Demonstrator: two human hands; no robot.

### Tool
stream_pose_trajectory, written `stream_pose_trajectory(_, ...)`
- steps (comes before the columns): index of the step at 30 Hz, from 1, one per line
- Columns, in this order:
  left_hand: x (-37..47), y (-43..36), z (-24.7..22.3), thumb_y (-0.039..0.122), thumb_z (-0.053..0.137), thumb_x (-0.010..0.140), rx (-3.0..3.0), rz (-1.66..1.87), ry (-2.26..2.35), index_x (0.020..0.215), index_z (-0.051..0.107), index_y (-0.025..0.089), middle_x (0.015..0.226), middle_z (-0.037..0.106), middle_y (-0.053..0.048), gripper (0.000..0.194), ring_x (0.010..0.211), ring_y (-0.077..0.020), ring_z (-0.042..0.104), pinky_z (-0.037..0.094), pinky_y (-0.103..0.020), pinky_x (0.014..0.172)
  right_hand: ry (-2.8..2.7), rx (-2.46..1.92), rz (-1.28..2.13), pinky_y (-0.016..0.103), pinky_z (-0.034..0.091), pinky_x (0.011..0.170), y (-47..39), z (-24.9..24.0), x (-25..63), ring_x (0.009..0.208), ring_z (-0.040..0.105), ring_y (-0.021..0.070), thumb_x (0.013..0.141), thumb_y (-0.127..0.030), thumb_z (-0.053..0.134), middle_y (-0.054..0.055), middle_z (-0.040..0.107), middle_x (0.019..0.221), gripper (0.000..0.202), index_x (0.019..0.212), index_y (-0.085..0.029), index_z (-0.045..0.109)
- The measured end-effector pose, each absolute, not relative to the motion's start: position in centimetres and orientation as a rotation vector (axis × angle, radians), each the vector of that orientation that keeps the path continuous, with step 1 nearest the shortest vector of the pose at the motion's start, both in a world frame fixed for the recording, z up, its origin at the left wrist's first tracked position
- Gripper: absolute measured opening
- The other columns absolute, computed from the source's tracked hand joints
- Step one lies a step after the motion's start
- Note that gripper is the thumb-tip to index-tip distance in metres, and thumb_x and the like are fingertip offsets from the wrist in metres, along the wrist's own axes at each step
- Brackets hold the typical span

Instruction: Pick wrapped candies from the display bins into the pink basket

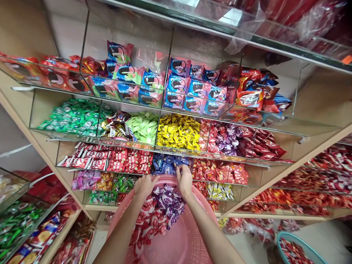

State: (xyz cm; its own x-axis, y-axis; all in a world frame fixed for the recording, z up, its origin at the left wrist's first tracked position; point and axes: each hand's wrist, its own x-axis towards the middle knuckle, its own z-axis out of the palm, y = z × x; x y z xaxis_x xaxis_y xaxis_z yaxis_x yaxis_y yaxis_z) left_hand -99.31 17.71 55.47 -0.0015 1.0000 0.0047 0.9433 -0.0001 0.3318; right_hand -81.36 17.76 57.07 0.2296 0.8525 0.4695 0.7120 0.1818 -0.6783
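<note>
A pink plastic basket (206, 208) is tilted below the shelves. Red-wrapped candies (147, 221) and purple-wrapped candies (168, 203) lie in its far part. My left hand (145, 187) is closed over the basket's far rim. My right hand (185, 181) is at the same rim, further right, with its fingers curled together beside the blue-wrapped candies (165, 163) in a shelf compartment. Whether those fingers pinch a candy or the compartment edge is too small to tell.
Glass-fronted shelves hold yellow candies (178, 132), green candies (74, 118), red packets (131, 160) and blue-and-pink cookie packs (176, 84) in divided compartments. A teal basket (301, 243) of red packets stands on the floor at right. Another stocked shelf (38, 244) is at lower left.
</note>
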Motion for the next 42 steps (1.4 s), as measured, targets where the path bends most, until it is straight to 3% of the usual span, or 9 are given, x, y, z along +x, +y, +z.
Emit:
stream_pose_trajectory(10, -99.1, 17.7, 56.0, 0.066, 0.015, 0.078, 2.035, 0.309, 2.037, 0.099, 0.062, 0.016, 0.094, 0.065, -0.017, 0.071, 0.09, -0.0322, 0.06, 0.044, -0.04, 0.075, -1.071, -1.322, 0.806, 0.026, 0.044, 0.058, 13.3, 56.3, -78.2, 0.055, 0.049, 0.0111, 0.072, -0.053, 0.056, -0.003, 0.052, 0.06, 0.035, 0.073, -0.019, 0.051)
stream_pose_trajectory(17, -99.1, 17.7, 56.1, 0.066, 0.014, 0.078, 2.056, 0.285, 2.03, 0.1, 0.062, 0.017, 0.094, 0.065, -0.016, 0.072, 0.09, -0.0319, 0.06, 0.044, -0.04, 0.075, -1.026, -1.259, 1.199, 0.023, 0.042, 0.054, 9.8, 54.9, -77.3, 0.051, 0.048, 0.0084, 0.067, -0.046, 0.066, -0.003, 0.055, 0.06, 0.031, 0.073, -0.017, 0.057)
stream_pose_trajectory(24, -99.1, 17.6, 56.3, 0.063, 0.01, 0.08, 2.072, 0.271, 2.018, 0.1, 0.061, 0.015, 0.094, 0.065, -0.017, 0.072, 0.09, -0.0321, 0.06, 0.044, -0.04, 0.075, -1.358, -1.385, 1.767, 0.019, 0.032, 0.046, 6.3, 52.5, -75.7, 0.045, 0.044, 0.0058, 0.057, -0.043, 0.074, -0.004, 0.057, 0.055, 0.032, 0.065, -0.015, 0.058)
stream_pose_trajectory(37, -98.8, 17.2, 56.2, 0.063, 0.009, 0.08, 2.062, 0.274, 2.045, 0.099, 0.062, 0.016, 0.093, 0.065, -0.016, 0.073, 0.089, -0.0308, 0.06, 0.045, -0.04, 0.074, -1.417, -1.471, 2.053, 0.022, 0.041, 0.051, 3.8, 47.7, -81.7, 0.049, 0.049, 0.0078, 0.041, -0.047, 0.079, -0.003, 0.056, 0.056, 0.046, 0.067, -0.015, 0.059)
stream_pose_trajectory(42, -98.9, 17.2, 56.3, 0.065, 0.014, 0.079, 2.056, 0.253, 2.045, 0.103, 0.06, 0.016, 0.097, 0.064, -0.016, 0.071, 0.092, -0.0293, 0.059, 0.044, -0.038, 0.077, -1.511, -1.591, 1.972, 0.021, 0.042, 0.049, 3.8, 46.1, -84.0, 0.047, 0.048, 0.0072, 0.054, -0.038, 0.074, -0.005, 0.053, 0.055, 0.031, 0.067, -0.016, 0.056)
